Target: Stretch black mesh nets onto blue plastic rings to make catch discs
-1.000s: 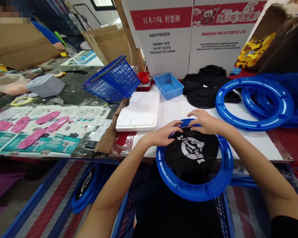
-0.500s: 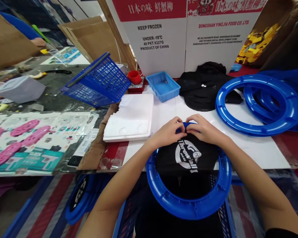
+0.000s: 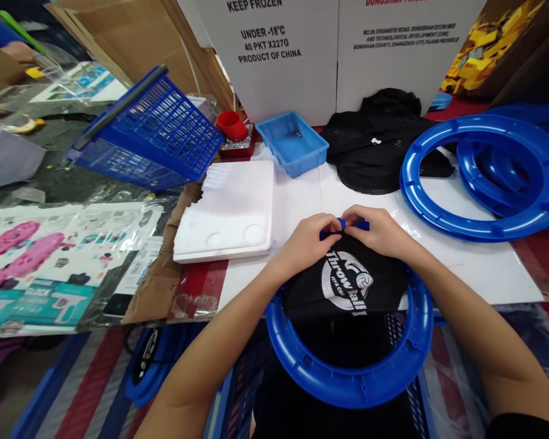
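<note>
A blue plastic ring (image 3: 348, 381) leans over the table's front edge, its lower part toward my body. Black printed mesh fabric (image 3: 348, 283) with a white logo spans the upper part of its opening. My left hand (image 3: 313, 241) pinches the ring's far rim together with the fabric edge. Close beside it, my right hand (image 3: 375, 228) pinches the same rim, fingertips nearly touching the left ones. Between the fingers only bits of blue rim show. The lower half of the opening has no fabric across it.
White foam block (image 3: 229, 210) lies left of my hands, with a light blue tray (image 3: 295, 146) behind it. Black fabric pieces (image 3: 375, 146) lie at the back. More blue rings (image 3: 476, 228) are stacked at right. A blue basket (image 3: 150, 134) tilts at left.
My view has shifted slightly, so the table items appear higher and further left. Both hands stay at the far rim, fingers slightly moved, with more blue showing beside them.
</note>
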The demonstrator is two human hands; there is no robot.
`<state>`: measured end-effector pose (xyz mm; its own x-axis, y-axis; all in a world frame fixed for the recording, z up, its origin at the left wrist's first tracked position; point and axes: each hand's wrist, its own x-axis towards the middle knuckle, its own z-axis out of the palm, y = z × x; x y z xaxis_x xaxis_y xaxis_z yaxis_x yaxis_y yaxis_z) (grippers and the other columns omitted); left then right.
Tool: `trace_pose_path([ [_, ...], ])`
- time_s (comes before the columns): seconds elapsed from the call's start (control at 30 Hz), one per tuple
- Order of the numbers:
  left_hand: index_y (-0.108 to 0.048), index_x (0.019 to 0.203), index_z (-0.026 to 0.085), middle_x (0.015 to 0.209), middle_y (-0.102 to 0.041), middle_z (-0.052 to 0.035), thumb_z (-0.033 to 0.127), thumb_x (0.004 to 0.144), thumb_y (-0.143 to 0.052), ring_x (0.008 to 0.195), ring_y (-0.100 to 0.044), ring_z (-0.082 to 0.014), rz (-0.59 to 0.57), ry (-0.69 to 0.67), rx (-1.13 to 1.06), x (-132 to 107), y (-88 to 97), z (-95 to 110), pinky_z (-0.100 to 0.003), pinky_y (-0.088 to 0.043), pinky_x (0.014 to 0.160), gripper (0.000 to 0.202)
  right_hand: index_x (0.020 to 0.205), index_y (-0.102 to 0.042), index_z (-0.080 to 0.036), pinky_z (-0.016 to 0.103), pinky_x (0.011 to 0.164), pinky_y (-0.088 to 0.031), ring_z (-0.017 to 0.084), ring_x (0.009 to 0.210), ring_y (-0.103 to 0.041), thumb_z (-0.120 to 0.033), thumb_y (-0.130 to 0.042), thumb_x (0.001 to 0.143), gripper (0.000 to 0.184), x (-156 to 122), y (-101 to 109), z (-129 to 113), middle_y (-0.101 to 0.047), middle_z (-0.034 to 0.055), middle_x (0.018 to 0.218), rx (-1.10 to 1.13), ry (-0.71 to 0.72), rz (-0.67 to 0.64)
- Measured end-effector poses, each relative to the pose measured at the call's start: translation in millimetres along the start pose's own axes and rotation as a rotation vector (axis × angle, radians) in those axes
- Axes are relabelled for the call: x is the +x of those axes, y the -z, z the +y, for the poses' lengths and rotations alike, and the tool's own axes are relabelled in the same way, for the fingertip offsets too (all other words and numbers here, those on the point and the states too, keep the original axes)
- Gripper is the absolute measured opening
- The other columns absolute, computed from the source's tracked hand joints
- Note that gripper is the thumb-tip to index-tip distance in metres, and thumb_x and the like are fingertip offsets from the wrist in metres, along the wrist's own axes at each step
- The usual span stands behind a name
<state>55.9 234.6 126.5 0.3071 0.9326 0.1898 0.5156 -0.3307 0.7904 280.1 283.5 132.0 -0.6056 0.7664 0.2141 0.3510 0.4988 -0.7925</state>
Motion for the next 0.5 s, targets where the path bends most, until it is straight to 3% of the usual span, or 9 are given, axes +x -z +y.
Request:
trace_pose_path([
  [0.27, -0.071, 0.106, 0.021, 0.095, -0.066, -0.0016, 0.012, 0.096, -0.067, 0.091, -0.064, -0.0184, 0.036, -0.054, 0.04, -2, -0.8, 1, -0.035, -0.053, 0.087, 0.014, 0.107, -0.077, -0.019, 0.034, 0.086, -0.054, 0.021, 0.089, -0.073, -0.024, -0.066, 0.093, 0.018, 7, 3, 7, -0.08, 0.0036, 0.096, 0.047, -0.035, -0.01],
  [0.5, -0.075, 0.105, 0.022, 0.106, -0.069, -0.0049, 0.015, 0.101, -0.061, 0.101, -0.068, -0.0216, 0.017, -0.057, 0.103, -3, -1.7, 1, -0.041, -0.055, 0.097, 0.016, 0.104, -0.077, -0.02, 0.033, 0.083, -0.054, 0.021, 0.088, -0.074, -0.022, -0.066, 0.093, 0.015, 7, -1, 11, -0.081, 0.0036, 0.096, -0.025, 0.008, 0.019],
])
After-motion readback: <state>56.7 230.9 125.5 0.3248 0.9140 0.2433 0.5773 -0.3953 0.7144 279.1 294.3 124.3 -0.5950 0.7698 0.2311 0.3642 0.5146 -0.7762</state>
